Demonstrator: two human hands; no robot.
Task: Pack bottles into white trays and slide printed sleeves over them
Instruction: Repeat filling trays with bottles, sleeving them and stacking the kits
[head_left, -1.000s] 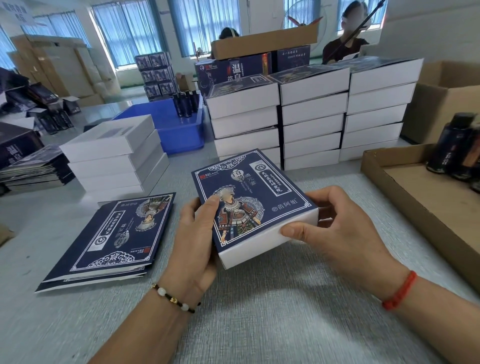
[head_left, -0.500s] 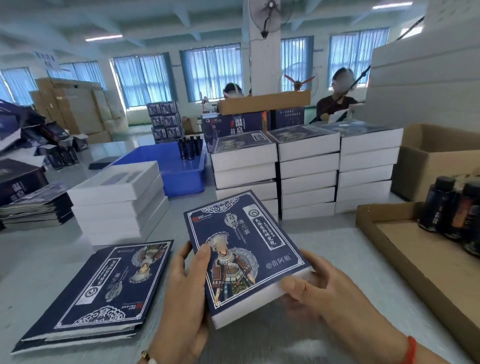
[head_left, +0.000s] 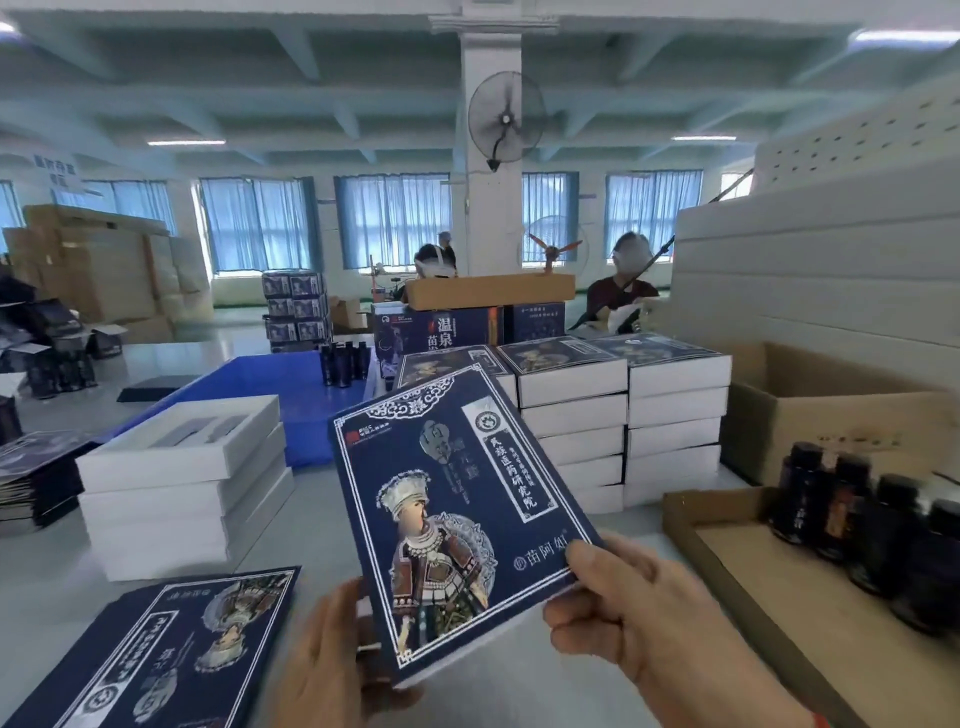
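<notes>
Right grip: the right hand (head_left: 639, 618) is pinching the near right corner of the sleeved navy printed cardboard box (head_left: 457, 519), thumb on its face.
Left grip: the left hand (head_left: 332, 654) is cupping the near left edge, fingers curled behind.
Box: it is tilting upright, off the grey worktop (head_left: 311, 519).
Beyond the grips: the stacks of finished white-edged boxes (head_left: 623, 415) are waiting.
Doing it well: I judge both grips should be lowering it flat and squarely onto the shortest stack.
Right of the grips: dark bottles (head_left: 857, 514) are standing in a brown cardboard tray (head_left: 779, 597).
</notes>
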